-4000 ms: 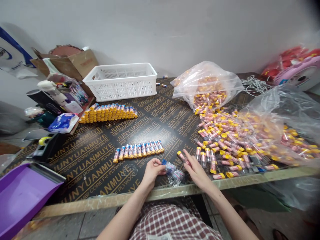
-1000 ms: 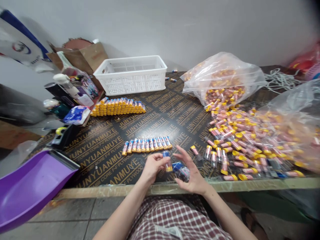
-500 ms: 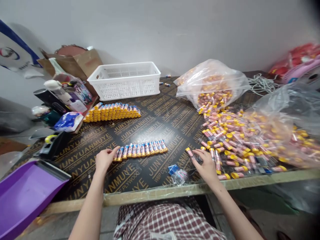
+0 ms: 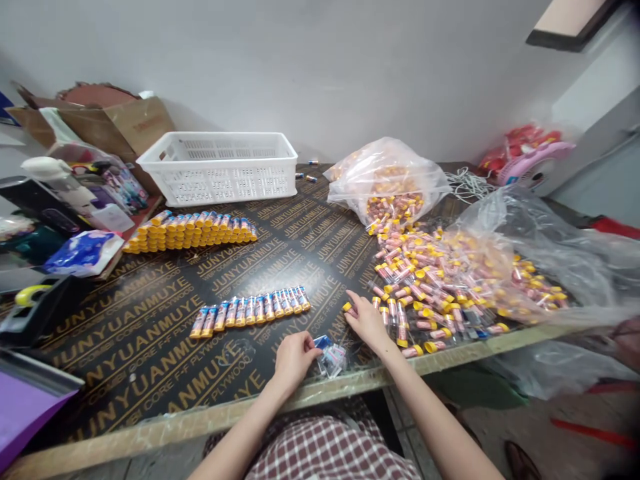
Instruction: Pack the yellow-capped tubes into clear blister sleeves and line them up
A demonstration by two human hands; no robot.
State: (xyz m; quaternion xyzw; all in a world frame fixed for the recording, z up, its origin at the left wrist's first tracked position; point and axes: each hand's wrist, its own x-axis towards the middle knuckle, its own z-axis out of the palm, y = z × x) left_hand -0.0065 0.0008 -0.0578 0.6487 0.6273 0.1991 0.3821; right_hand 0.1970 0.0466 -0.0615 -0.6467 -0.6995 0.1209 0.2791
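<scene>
My right hand (image 4: 369, 324) is closed on a small yellow-capped tube (image 4: 349, 309) at the left edge of a loose heap of tubes (image 4: 425, 267). Those tubes are clear with pink contents and yellow caps. Lower and to the left, my left hand (image 4: 294, 360) pinches at the edge of a small pile of blue and white printed labels (image 4: 332, 359) near the table's front edge. Its fingertips partly hide what they grip. Beyond the left hand lies a slanting row of blue-labelled tubes (image 4: 250, 309), side by side, yellow ends toward me.
A stacked block of labelled tubes (image 4: 193, 231) stands at the back left, before a white plastic basket (image 4: 230, 180). A clear bag (image 4: 385, 180) spills tubes at the back right. Bottles, a tape dispenser (image 4: 35, 307) and a purple dustpan (image 4: 30, 413) crowd the left side.
My left hand has left the row's left end and moved right to the labels. My right hand still holds the tube, its fingers now closer around it. The view has turned right.
</scene>
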